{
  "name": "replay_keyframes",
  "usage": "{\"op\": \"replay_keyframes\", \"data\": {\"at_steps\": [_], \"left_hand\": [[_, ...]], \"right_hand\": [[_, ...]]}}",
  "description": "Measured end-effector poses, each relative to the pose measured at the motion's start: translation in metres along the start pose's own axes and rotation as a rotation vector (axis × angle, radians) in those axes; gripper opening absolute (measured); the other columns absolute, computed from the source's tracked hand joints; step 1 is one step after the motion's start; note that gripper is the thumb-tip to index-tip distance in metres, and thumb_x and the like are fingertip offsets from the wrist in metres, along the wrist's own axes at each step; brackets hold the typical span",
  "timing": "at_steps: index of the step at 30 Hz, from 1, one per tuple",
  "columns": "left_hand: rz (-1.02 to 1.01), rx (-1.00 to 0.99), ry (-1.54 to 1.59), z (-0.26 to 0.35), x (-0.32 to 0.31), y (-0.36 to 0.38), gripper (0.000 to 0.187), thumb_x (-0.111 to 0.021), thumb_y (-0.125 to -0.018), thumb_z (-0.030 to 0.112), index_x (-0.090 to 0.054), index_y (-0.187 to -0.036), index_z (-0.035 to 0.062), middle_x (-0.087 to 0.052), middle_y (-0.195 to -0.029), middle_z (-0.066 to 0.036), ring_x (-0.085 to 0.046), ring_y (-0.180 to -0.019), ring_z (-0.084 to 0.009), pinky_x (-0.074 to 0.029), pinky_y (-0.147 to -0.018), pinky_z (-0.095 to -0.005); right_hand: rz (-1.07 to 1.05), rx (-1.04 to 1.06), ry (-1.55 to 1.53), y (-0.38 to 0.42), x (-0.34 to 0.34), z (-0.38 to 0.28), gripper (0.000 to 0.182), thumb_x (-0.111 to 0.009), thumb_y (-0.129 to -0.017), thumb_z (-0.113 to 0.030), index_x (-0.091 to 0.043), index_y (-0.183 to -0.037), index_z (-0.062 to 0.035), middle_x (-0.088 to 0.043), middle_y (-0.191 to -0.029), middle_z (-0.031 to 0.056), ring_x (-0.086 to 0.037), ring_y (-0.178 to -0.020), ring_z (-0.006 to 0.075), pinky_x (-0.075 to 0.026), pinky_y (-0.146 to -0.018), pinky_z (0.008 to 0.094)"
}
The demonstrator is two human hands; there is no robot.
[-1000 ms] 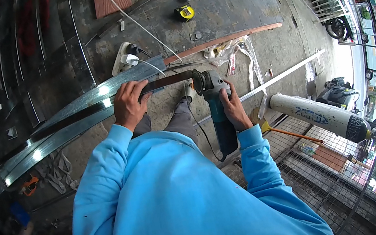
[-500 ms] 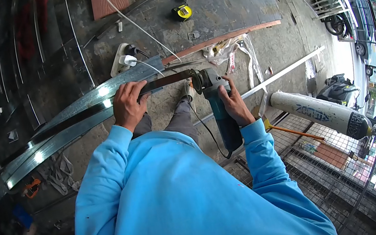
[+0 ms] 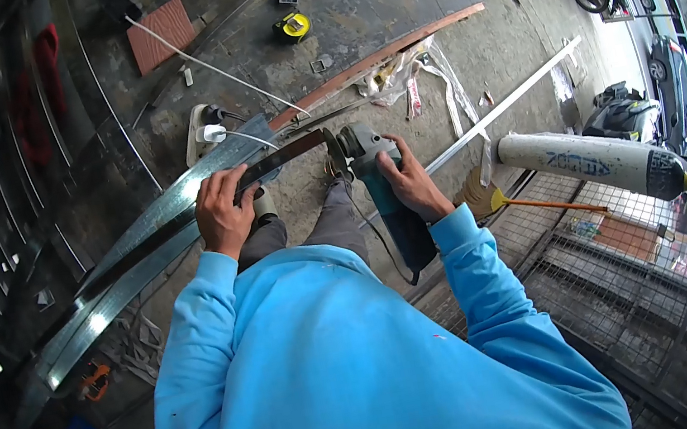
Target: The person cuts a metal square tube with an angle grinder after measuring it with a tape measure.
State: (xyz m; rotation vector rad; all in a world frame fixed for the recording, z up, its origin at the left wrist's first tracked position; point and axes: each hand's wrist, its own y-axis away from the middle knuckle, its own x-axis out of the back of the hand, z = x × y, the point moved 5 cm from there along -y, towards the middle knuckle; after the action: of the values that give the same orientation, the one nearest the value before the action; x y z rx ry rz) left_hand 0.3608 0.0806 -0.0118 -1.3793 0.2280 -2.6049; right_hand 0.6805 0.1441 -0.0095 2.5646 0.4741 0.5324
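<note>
My left hand (image 3: 222,213) is closed around a dark metal bar (image 3: 289,153), the thumb along its near side. Shiny galvanized channels (image 3: 96,321) lie beneath and beside the bar, running off to the lower left. In my right hand (image 3: 414,183) is a teal angle grinder (image 3: 408,235), gripped by its body with the thumb on top. Its thin disc (image 3: 336,153) stands edge-on right at the bar's free end. The grinder's dark cord loops below its handle. My legs show beneath the bar, between both hands.
A dark workbench (image 3: 244,67) carries a yellow tape measure (image 3: 293,27), a reddish board (image 3: 161,35) and a power strip (image 3: 197,142) with a white plug. To the right lie a large gas cylinder (image 3: 582,159), a broom (image 3: 479,193) and a long white strip (image 3: 507,100).
The view has turned and shifted, so the bench items appear farther left. Both hands keep their holds, and the disc remains at the bar's end.
</note>
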Motion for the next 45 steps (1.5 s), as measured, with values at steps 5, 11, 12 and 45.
{"op": "replay_keyframes", "data": {"at_steps": [5,11,12,45], "left_hand": [[0.007,-0.012,0.001,0.001,0.0,0.0,0.037,-0.077,-0.082,0.02,-0.068,-0.117,0.0118,-0.066,-0.102,-0.008,-0.061,-0.095,-0.0322,-0.051,-0.082,-0.0433],[-0.001,0.007,0.002,0.0,0.0,0.001,0.041,-0.079,-0.078,0.015,-0.068,-0.117,0.0127,-0.066,-0.104,-0.007,-0.061,-0.097,-0.0315,-0.052,-0.083,-0.0431],[-0.004,0.011,0.0,0.0,0.0,0.0,0.04,-0.079,-0.078,0.015,-0.068,-0.116,0.0129,-0.066,-0.104,-0.007,-0.061,-0.098,-0.0315,-0.052,-0.083,-0.043],[-0.01,-0.061,-0.168,0.006,-0.007,-0.01,0.04,-0.07,-0.09,0.043,-0.069,-0.111,0.0101,-0.065,-0.102,-0.007,-0.06,-0.095,-0.032,-0.048,-0.084,-0.0437]], "right_hand": [[-0.022,0.06,0.078,-0.015,0.004,-0.009,0.068,-0.054,-0.099,-0.059,-0.041,-0.141,-0.0062,-0.065,-0.114,0.0238,-0.065,-0.105,0.0307,-0.05,-0.09,0.0392],[-0.062,0.04,0.038,-0.013,0.003,-0.015,0.069,-0.053,-0.099,-0.059,-0.04,-0.141,-0.006,-0.064,-0.117,0.0242,-0.063,-0.107,0.0308,-0.049,-0.091,0.0398],[-0.059,0.039,0.066,-0.013,0.005,-0.007,0.069,-0.053,-0.099,-0.059,-0.04,-0.142,-0.006,-0.063,-0.117,0.0241,-0.063,-0.108,0.0309,-0.048,-0.093,0.0401],[0.023,0.03,-0.065,0.001,-0.012,0.015,0.068,-0.056,-0.099,-0.055,-0.037,-0.143,-0.0079,-0.065,-0.115,0.0232,-0.063,-0.108,0.0314,-0.049,-0.092,0.0397]]}}
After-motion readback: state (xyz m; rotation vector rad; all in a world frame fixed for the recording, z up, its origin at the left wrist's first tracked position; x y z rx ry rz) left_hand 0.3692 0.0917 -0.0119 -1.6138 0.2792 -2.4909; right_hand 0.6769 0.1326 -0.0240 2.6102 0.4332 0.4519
